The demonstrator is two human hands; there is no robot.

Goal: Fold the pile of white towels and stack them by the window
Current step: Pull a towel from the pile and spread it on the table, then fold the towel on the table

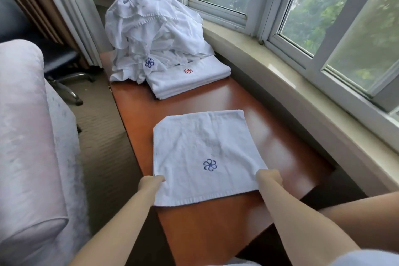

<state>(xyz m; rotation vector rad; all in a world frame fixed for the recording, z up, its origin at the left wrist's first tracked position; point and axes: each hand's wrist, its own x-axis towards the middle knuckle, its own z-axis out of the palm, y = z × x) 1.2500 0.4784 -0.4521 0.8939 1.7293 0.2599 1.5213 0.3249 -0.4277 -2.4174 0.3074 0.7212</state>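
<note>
A left hand [152, 180] and right hand [268, 177] pinch a white towel [200, 153] bearing a blue pinwheel emblem [209, 165], flat on a wooden bench [248, 101] beside bay windows [280, 2].

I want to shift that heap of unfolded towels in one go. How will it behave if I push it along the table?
The heap is loose, crumpled cloth, so it would probably slump and smear rather than slide whole. Its edge drapes onto the folded stack, so pushing likely drags or rumples that. The polished table may let the bottom layers slip.
</note>
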